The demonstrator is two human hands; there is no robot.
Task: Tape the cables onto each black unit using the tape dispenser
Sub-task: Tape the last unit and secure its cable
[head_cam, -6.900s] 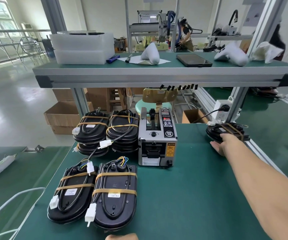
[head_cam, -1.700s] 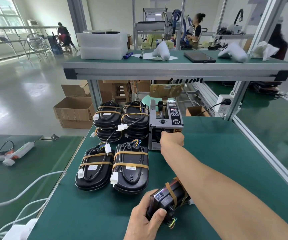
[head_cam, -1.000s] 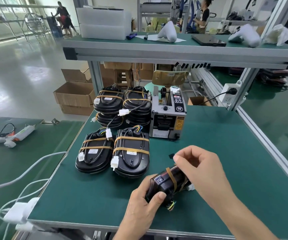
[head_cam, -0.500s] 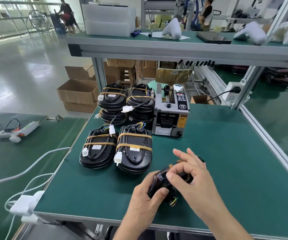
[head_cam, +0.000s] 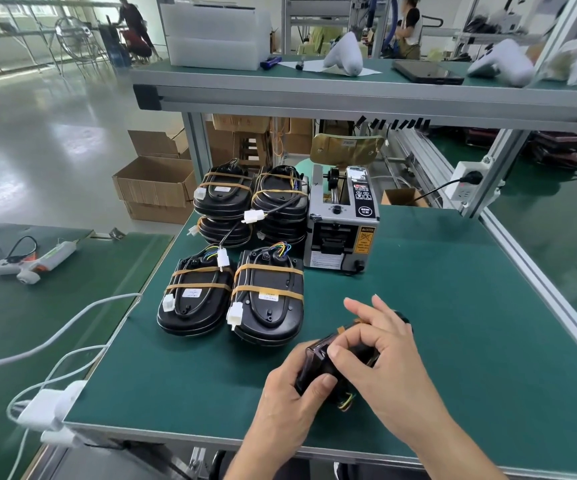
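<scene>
Near the front edge of the green bench (head_cam: 453, 306), my left hand (head_cam: 290, 403) grips a black unit (head_cam: 318, 358) tilted on its side. My right hand (head_cam: 380, 348) lies over its top, thumb and forefinger pressing a tan tape strip onto it; coloured wires poke out beneath. Two taped black units (head_cam: 197, 296) (head_cam: 269, 296) lie flat ahead, cables bound under tan bands, white connectors loose. Behind them stand two stacks of taped units (head_cam: 224, 199) (head_cam: 280, 202). The grey tape dispenser (head_cam: 342, 223) sits to the right of those stacks.
An overhead shelf (head_cam: 349, 98) spans the bench, carrying foam trays, a tablet and white parts. A power strip (head_cam: 467, 181) hangs on the right post. White cables and an adapter (head_cam: 51, 407) trail off the left edge. A glue gun (head_cam: 34, 265) lies on the left table.
My right hand came back from the dispenser with a tape piece and now presses it onto the unit my left hand holds. The view has tilted down slightly.
</scene>
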